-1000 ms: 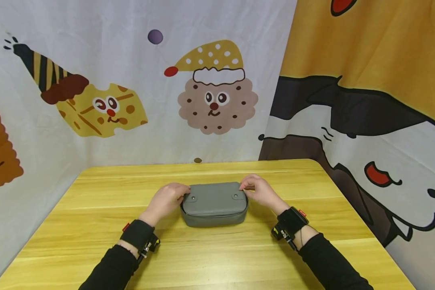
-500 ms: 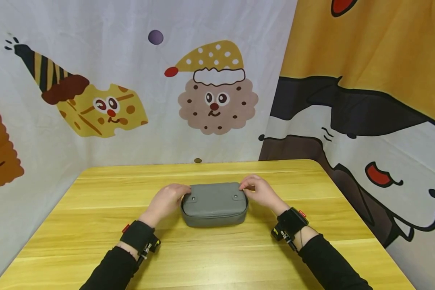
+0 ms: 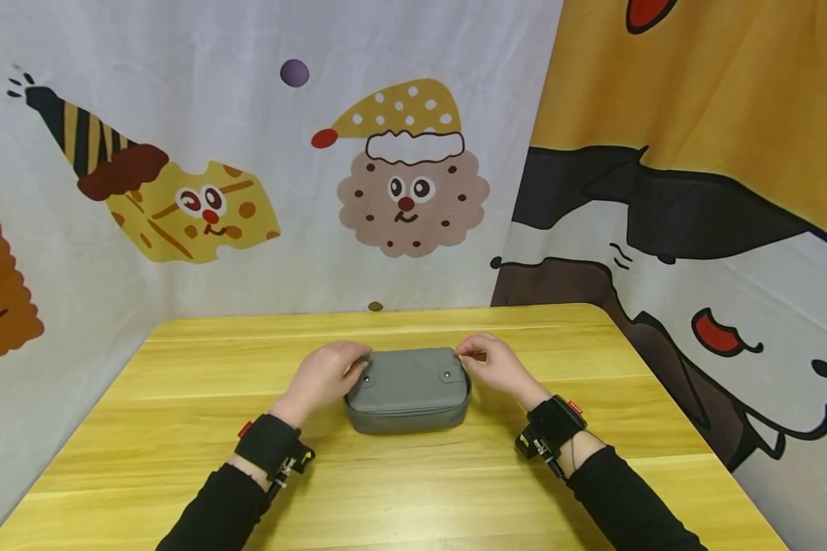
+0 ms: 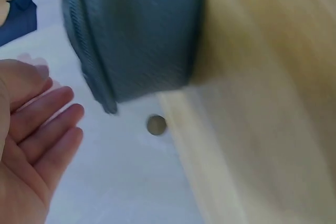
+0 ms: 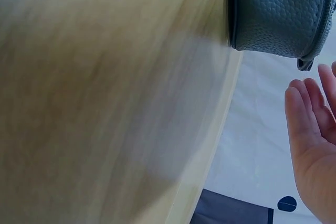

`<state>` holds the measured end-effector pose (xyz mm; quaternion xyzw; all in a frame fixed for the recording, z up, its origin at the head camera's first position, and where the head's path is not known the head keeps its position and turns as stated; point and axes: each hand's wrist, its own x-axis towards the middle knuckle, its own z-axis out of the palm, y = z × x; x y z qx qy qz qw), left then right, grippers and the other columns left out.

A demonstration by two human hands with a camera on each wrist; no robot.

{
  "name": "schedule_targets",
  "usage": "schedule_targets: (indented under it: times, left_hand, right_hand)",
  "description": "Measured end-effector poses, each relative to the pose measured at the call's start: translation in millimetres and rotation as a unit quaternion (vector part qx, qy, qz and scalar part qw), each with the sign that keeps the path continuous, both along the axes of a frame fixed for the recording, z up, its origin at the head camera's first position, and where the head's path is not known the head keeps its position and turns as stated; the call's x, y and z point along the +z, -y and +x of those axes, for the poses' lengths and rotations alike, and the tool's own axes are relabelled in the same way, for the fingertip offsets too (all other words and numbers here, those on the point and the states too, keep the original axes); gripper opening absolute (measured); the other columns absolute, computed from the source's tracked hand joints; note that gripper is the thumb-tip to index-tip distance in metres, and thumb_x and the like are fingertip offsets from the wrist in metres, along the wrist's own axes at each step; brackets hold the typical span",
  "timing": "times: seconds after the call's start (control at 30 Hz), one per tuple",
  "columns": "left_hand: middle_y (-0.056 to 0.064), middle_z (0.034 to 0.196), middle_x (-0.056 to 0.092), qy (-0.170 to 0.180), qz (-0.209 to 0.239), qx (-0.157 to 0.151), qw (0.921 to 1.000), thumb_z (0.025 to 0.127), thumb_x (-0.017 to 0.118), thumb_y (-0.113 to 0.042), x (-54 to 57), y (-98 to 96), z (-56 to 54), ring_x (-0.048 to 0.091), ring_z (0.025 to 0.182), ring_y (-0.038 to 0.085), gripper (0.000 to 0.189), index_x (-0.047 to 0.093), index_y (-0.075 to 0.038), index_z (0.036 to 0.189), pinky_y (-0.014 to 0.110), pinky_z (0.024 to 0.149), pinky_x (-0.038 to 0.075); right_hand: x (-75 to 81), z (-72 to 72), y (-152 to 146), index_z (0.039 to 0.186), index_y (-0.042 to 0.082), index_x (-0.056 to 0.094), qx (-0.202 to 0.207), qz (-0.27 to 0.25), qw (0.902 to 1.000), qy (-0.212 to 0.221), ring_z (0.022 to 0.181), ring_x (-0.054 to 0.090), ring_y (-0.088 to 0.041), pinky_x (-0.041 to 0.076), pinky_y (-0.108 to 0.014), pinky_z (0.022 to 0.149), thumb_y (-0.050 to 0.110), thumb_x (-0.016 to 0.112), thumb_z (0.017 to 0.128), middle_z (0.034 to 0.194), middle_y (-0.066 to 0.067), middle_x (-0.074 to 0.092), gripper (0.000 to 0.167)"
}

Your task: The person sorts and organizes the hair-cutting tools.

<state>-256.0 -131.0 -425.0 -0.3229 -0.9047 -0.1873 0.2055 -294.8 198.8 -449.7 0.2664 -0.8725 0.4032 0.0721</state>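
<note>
One gray zippered pouch (image 3: pixel 406 390) on wood-grain table (image 3: pixel 413 490), cartoon-print curtain (image 3: pixel 241 99) behind; left hand (image 3: pixel 324 376) at corner, fingertips parted; right hand (image 3: pixel 498 366) apparently pinches opposite corner.

Bag (image 5: pixel 278 17), blue-grey and pebbled, upper right, cut by the frame. Zip (image 5: pixel 319 24) along its border; small tab (image 5: pixel 304 65) at the zip's end. Right grip (image 5: pixel 315 137), a bare hand, lower right, partly out of frame; visible fingers close together, tips near the tab. Worktop (image 5: pixel 89 103), pale wood, blurred, fills the left. Past its edge: whitish cloth (image 5: pixel 252 135), black dot (image 5: pixel 287 203), dark patch (image 5: pixel 231 209).
</note>
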Motion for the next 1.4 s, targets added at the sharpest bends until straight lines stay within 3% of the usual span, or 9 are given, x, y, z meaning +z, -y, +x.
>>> schedule_targets:
  times: [0.33,0.57,0.7,0.87,1.03,1.4]
  left_hand:
    - [0.015,0.129,0.061,0.061,-0.042,-0.035,0.9966,0.091,0.074,-0.033,18.4,-22.4,0.3,0.058,0.120,0.031,0.056,0.058,-0.003,0.135,0.040,0.103,0.047]
    - [0.020,0.142,0.051,0.094,-0.106,-0.059,0.9881,0.078,0.078,-0.057,18.5,-36.6,-2.1,0.048,0.130,0.036,0.097,0.043,0.002,0.146,0.046,0.109,0.041]
    - [0.023,0.149,0.041,0.106,-0.135,-0.047,0.9839,0.069,0.080,-0.067,13.9,-42.7,0.0,0.039,0.137,0.039,0.116,0.034,0.000,0.152,0.055,0.113,0.033]
    - [0.023,0.156,0.030,0.139,-0.153,-0.026,0.9779,0.062,0.082,-0.070,9.8,-48.9,3.2,0.027,0.144,0.040,0.127,0.028,-0.006,0.156,0.067,0.113,0.022]
    - [0.021,0.158,0.026,0.159,-0.168,-0.014,0.9726,0.060,0.085,-0.068,7.1,-56.4,2.1,0.022,0.146,0.038,0.132,0.022,-0.006,0.158,0.064,0.115,0.020]
    - [0.022,0.159,0.025,0.159,-0.188,0.003,0.9692,0.056,0.088,-0.067,1.9,-65.3,-1.8,0.022,0.146,0.039,0.136,0.021,-0.005,0.158,0.063,0.116,0.018]
  right_hand:
    - [1.1,1.4,0,0.110,-0.003,0.067,-0.008,-0.007,0.9999,0.011,0.099,0.063,-0.029,0.055,-0.044,0.091,-0.001,0.065,0.093,0.107,-0.013,0.064,0.017]
    - [1.7,1.7,0,0.116,-0.007,0.064,-0.003,-0.005,1.0000,0.004,0.104,0.062,-0.033,0.053,-0.045,0.094,0.000,0.063,0.094,0.113,-0.017,0.064,0.023]
    - [2.5,1.9,1,0.119,-0.007,0.063,-0.004,-0.003,1.0000,0.001,0.109,0.061,-0.035,0.052,-0.047,0.097,0.001,0.064,0.094,0.116,-0.019,0.064,0.026]
    - [2.0,1.8,0,0.121,-0.007,0.063,-0.005,-0.002,1.0000,0.003,0.111,0.060,-0.036,0.050,-0.048,0.099,0.002,0.064,0.095,0.118,-0.019,0.064,0.028]
    - [0.3,1.1,-1,0.123,-0.007,0.062,-0.006,-0.005,1.0000,0.003,0.112,0.060,-0.036,0.050,-0.048,0.100,0.002,0.064,0.095,0.119,-0.019,0.064,0.029]
    - [-4.2,-1.6,-2,0.124,-0.006,0.062,-0.009,0.003,0.9999,0.002,0.113,0.059,-0.035,0.049,-0.048,0.100,0.002,0.063,0.095,0.120,-0.019,0.064,0.030]
